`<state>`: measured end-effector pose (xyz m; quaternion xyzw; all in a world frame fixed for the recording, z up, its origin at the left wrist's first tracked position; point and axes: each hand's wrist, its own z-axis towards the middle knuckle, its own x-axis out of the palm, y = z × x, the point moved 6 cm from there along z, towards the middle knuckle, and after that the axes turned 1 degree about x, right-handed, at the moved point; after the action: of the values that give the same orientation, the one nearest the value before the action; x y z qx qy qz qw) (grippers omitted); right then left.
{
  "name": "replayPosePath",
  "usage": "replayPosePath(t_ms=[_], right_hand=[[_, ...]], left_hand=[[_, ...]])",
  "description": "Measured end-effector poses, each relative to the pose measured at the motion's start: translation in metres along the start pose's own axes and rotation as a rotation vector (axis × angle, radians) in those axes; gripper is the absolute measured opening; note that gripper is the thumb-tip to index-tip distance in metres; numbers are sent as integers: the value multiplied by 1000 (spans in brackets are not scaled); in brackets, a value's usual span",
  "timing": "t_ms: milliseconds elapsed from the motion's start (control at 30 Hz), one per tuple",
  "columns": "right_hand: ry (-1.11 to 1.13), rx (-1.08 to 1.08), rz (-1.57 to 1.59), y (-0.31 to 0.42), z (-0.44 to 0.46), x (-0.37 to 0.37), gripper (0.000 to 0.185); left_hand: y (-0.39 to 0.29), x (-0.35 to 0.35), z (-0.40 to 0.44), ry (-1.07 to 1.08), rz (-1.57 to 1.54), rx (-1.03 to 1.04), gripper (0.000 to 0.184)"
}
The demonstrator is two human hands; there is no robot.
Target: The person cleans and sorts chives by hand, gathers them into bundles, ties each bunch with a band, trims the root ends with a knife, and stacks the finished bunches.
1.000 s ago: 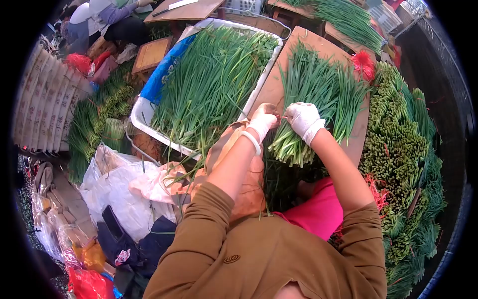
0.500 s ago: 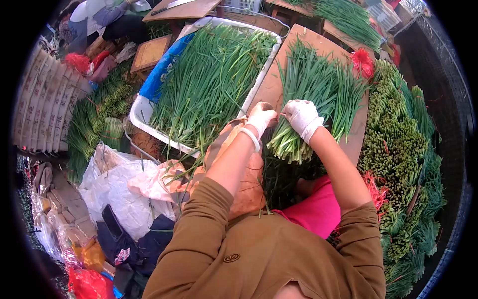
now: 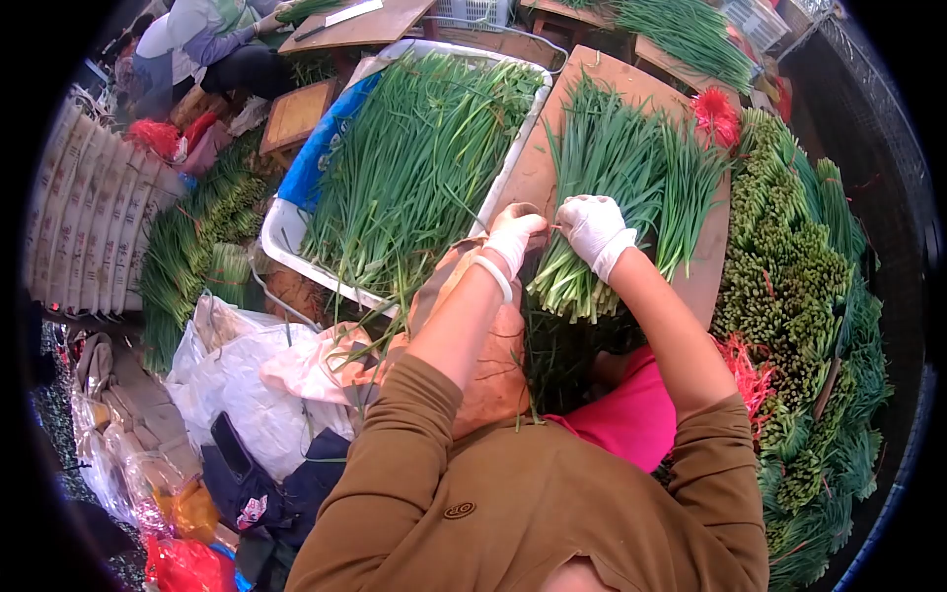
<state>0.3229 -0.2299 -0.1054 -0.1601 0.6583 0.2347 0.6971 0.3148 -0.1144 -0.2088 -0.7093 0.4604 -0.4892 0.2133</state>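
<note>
Apparently pinching a thin red strand (image 3: pixel 556 226) between left hand (image 3: pixel 518 227) and right hand (image 3: pixel 594 229), with a bunch of green stalks (image 3: pixel 604 170) right of frame centre, lying bottom-to-top, pale ends lowest, beneath the nearer right hand.

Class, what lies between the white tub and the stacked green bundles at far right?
The head view shows a brown board bearing leafy greens between the white tub and the stacked green bundles.

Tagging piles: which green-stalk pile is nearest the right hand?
The green-stalk pile on the brown board, its pale ends close to the right hand. The stalks in the white tub and the heap at far right lie farther off.
</note>
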Motion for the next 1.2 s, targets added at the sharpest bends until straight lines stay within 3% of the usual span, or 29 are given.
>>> replayPosePath(t_ms=[167,267,567,767,867,967,1067,1200], right_hand=[[-34,-9,41,1,-1,-1,6],[-13,0,58,2,-1,-1,5],[-53,2,127,-1,-3,0,5],[-27,9,89,-4,-4,5,6],[-24,14,96,-5,-5,4,7],[-14,26,124,-6,-4,3,8],[-5,40,148,-6,-4,1,7],[-71,19,170,-8,-8,-1,7]], left_hand=[[0,1,2,-59,109,-2,49],[-3,-1,13,-15,534,114,56],[-6,-5,19,11,702,128,51],[-15,3,1,28,508,-14,47],[-21,6,-3,101,694,-103,46],[-20,4,-3,49,628,-67,45],[-20,14,-10,65,522,-95,44],[-7,2,3,27,116,-56,42]])
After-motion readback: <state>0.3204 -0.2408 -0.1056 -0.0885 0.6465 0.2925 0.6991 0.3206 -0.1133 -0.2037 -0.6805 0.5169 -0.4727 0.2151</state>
